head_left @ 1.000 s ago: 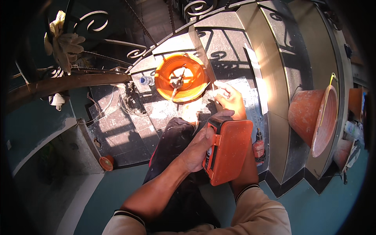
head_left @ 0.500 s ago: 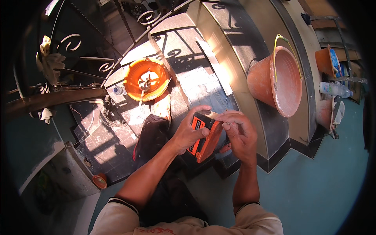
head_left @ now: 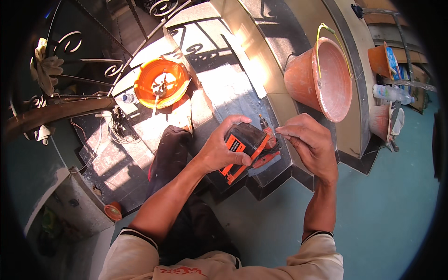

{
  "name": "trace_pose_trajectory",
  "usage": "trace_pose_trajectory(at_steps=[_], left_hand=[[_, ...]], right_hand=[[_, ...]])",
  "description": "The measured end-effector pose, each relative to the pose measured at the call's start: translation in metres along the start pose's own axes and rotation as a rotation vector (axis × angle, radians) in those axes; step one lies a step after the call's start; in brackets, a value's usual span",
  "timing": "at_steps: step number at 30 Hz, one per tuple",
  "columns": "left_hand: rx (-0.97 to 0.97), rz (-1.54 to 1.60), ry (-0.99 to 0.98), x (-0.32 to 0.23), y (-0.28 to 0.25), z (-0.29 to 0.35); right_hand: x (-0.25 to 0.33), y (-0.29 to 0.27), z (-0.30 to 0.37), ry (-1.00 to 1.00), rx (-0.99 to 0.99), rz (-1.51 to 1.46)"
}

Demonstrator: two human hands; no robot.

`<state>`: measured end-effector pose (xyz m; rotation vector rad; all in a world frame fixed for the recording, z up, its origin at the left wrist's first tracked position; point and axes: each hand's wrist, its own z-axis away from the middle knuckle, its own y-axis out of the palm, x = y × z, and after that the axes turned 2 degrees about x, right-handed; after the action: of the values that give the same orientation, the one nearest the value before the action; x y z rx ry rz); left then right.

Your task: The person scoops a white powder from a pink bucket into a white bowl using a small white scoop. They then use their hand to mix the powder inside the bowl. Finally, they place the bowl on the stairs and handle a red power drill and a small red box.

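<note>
My left hand point(head_left: 217, 148) is wrapped round a black and orange box point(head_left: 251, 136), its thumb across the orange label. Just right of the box, my right hand point(head_left: 310, 140) is closed in a pinch, thumb against fingertips. Something small and thin seems to be between them, too small to name. Behind the box, on the step, lies a red power tool point(head_left: 265, 161) with a metal chuck-like tip point(head_left: 263, 122). The box and my hands hide part of it.
An orange bucket point(head_left: 142, 88) holding a metal tool stands ahead on the left. A larger dusty bucket point(head_left: 294, 79) with a yellow handle tilts on the steps at right. Coiled cable point(head_left: 119, 128) lies by the curled metal railing point(head_left: 112, 70). A plastic bottle point(head_left: 392, 94) is far right.
My right hand has drawn away from the box to the right, still pinching. The box has turned in my left hand, and more of the red tool behind it shows.
</note>
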<state>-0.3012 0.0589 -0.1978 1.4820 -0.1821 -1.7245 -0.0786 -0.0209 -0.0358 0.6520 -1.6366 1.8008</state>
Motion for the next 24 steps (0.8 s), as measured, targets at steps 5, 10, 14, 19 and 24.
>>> trace_pose_trajectory(at_steps=[5,10,14,19,24], left_hand=[[0.053,-0.038,0.046,0.003,0.001,0.000],[0.066,-0.038,0.072,0.007,0.000,0.000],[0.096,0.012,0.034,0.006,0.001,0.001],[0.093,0.019,0.045,0.005,0.000,0.002],[0.065,0.017,0.052,0.004,-0.006,0.003]], right_hand=[[0.006,-0.004,-0.006,-0.079,0.168,0.035],[0.004,-0.004,-0.015,-0.029,0.241,-0.013],[0.006,0.010,-0.018,0.011,0.207,-0.126],[0.016,0.031,-0.008,0.282,0.104,-0.344],[0.017,0.041,-0.001,0.230,0.037,-0.316]])
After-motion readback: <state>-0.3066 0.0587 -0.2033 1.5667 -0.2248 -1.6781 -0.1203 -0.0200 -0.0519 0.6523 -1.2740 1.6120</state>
